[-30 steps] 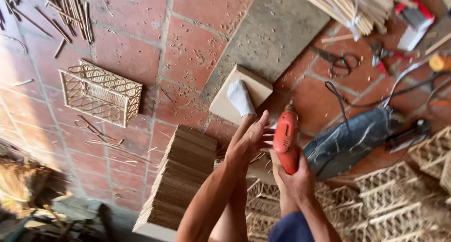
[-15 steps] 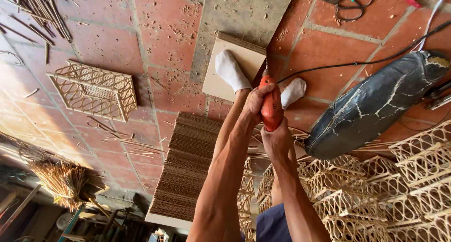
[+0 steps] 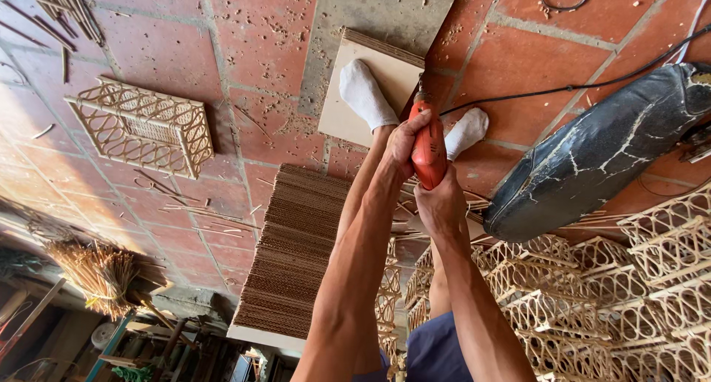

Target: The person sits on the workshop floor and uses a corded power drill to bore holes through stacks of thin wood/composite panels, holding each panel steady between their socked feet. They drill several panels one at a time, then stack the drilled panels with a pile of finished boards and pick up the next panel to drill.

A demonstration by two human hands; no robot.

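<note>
Both arms reach straight out from the body, bare to the elbow and running close side by side. The left hand (image 3: 406, 141) curls over the upper body of the orange drill (image 3: 428, 154). The right hand (image 3: 442, 204) grips just behind it, knuckles up.

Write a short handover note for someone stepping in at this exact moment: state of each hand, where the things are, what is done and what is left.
Left hand: wrapped on the upper body of the orange drill.
Right hand: gripping the drill's lower end from below.
Drill: points down at the board, which lies on the tile floor, held under a socked foot; its cord runs off to the right.
Nearby: stack of slats on the left, woven baskets on the right, one basket apart on the left.
Done: sawdust lies around the board.
Left: whether the bit has entered the board cannot be seen.
</note>
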